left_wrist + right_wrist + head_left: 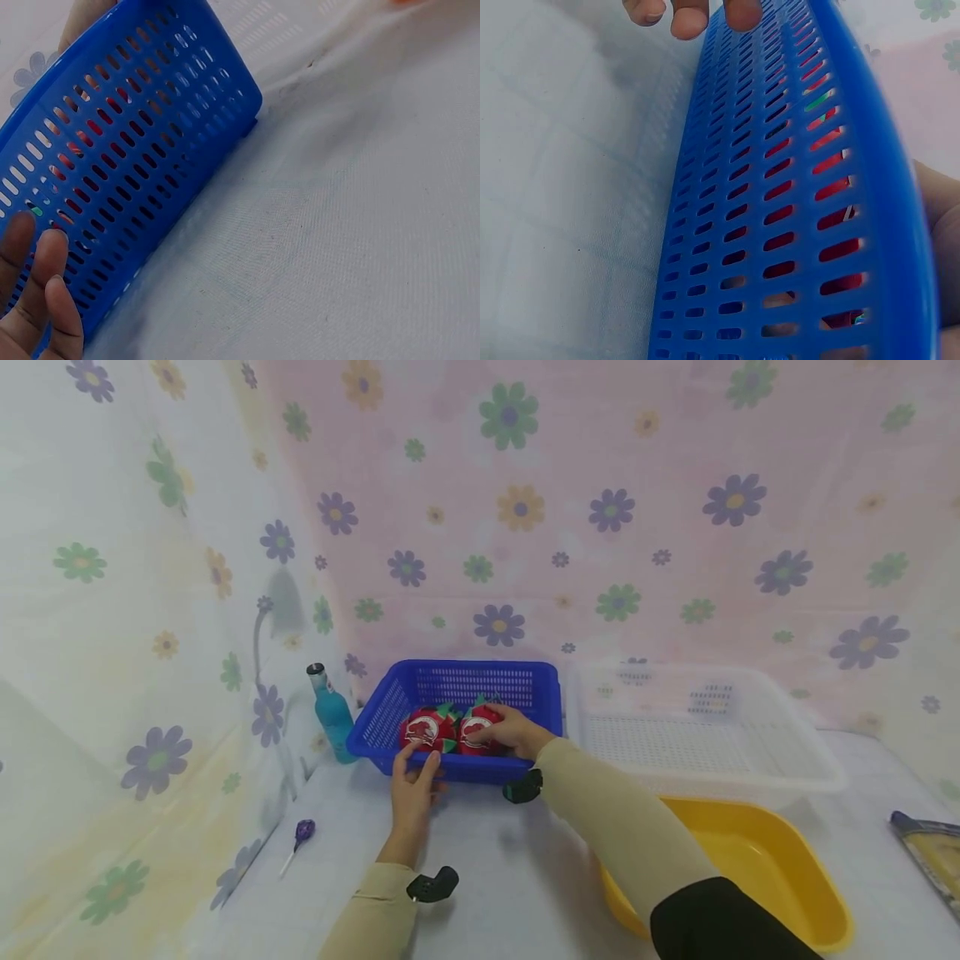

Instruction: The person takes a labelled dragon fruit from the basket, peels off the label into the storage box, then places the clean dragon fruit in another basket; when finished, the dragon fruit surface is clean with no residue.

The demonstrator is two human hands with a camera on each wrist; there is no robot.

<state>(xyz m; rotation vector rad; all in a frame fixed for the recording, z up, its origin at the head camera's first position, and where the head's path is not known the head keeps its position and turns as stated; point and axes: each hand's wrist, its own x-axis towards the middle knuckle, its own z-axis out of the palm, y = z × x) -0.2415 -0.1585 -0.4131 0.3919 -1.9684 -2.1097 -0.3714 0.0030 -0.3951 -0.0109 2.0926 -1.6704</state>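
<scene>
In the head view, two round red packs with green leaf-like tips and white printed logos sit side by side in a blue basket (450, 768). My right hand (517, 732) reaches over the front rim and grips the right pack (474, 727) between thumb and fingers. The left pack (426, 731) lies beside it, close to the front rim. At that rim is my left hand (414, 793), one fingertip up by the left pack. Its other fingers (46, 262) extend loosely outside the slotted wall in the left wrist view. Through the slots (780, 217), red shows in the right wrist view.
A bottle of blue liquid (333, 714) leans left of the basket, with a purple lollipop (303, 832) nearer. Right stand a white basket (780, 772) and, in front, a yellow basin (832, 910) partly under my right arm. A packet (933, 852) lies far right. Flowered cloth surrounds the table.
</scene>
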